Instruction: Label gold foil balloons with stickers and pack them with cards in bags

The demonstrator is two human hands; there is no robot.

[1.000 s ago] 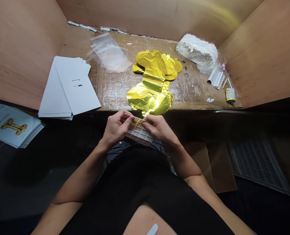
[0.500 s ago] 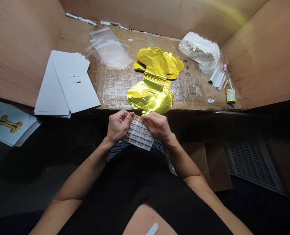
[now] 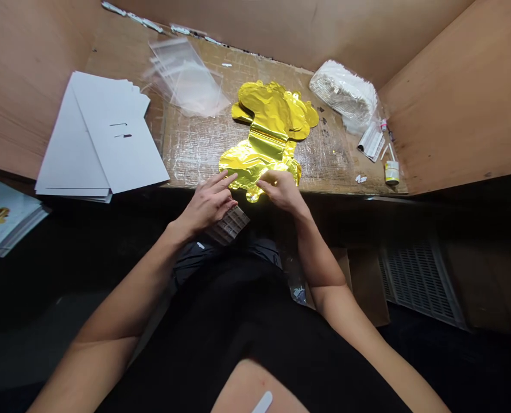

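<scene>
At the bottom centre of the frame, both bare forearms reach forward to the near edge of a scuffed, tape-covered wooden table. A flat, folded gold foil balloon lies on the table, its lower end just over the near edge and between the hands. The left hand has an open grip, its fingers spread, with the fingertips at or just above the foil's lower left edge. A small rectangular sheet of printed labels, in shadow, touches the lower side of that hand; whether the hand holds it is hard to tell. The right hand is curled at the foil's lower edge, touching it, but whether that grip is closed on the foil cannot be told.

At the upper left, a stack of white card sheets lies beside clear plastic bags. At the upper right sits a plastic-wrapped bundle of white packets, with a small yellow-and-white roll of tape near the right edge of the table. Printed cards showing a gold figure lie at the far left.
</scene>
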